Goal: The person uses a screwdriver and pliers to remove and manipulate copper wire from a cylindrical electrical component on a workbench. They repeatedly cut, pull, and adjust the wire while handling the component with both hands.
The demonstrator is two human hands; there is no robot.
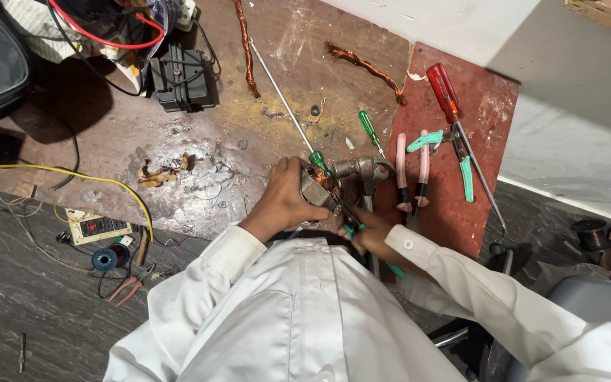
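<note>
Copper windings show reddish inside the small motor stator (pixel 319 187) that we hold at the near edge of the worn wooden bench (pixel 178 141), right above our white sleeves. Our left hand (pixel 281 201) is closed around the stator's grey metal body, fingers wrapped over its left side and top, holding it tilted. Our right hand (pixel 369 237) is clenched on the teal handles of a pair of pliers (pixel 351 223), whose dark nose reaches up into the copper coil; the handles run down under our fingers and one end sticks out below the wrist.

Just behind the stator lies a long screwdriver with a green grip (pixel 298 127), its thin shaft slanting away across the bench. A hammer head (pixel 362 168) sits just right of the stator, touching or nearly touching it; we cannot tell which. On the red board (pixel 489 106) to the right lie pink-handled pliers (pixel 411 173), teal-handled cutters (pixel 454 152), a small green screwdriver (pixel 370 131) and a red-handled screwdriver (pixel 445 92). Two twisted bundles of copper wire (pixel 365 67) lie farther back. A black box with cables (pixel 182 78) stands at the far left, and a yellow wire (pixel 58 170) curves along the bench edge towards a switch board (pixel 99 228) on the dark floor.
</note>
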